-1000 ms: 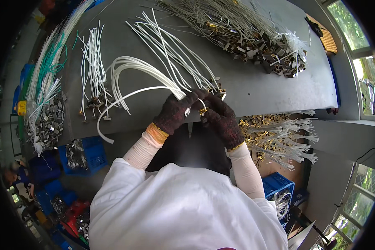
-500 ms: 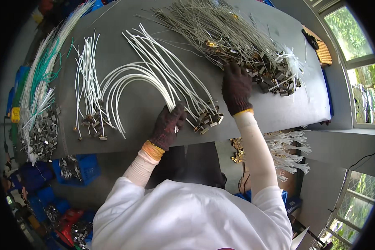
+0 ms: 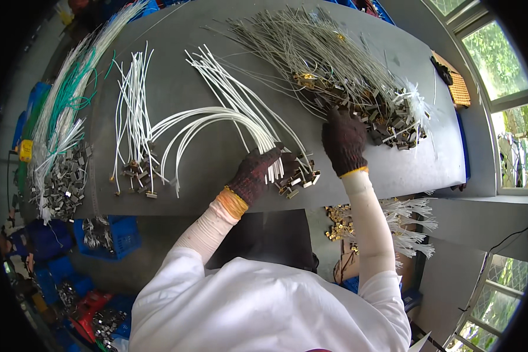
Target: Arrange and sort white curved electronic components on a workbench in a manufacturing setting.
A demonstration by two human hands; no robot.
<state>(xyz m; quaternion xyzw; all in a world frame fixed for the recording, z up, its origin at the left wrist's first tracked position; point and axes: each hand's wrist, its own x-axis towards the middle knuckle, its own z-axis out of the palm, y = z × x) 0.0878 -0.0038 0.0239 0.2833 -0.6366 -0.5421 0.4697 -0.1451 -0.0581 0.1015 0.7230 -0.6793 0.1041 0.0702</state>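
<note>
Head view: left hand (image 3: 253,174) fingers pressed together on the white wire bundle (image 3: 229,114) at the tabletop (image 3: 358,182) near edge, right hand (image 3: 343,141) fingers spread on the grey wire heap (image 3: 317,53), far-right corner, straight white wires (image 3: 134,117) leftward.

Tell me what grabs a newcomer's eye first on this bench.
Probably the fan of white wires curving across the middle of the grey table, where the gloved left hand rests on their ends. Next, the big heap of grey wires with metal end pieces at the far right, which the gloved right hand reaches into. A green and white bundle lines the left edge.
</note>
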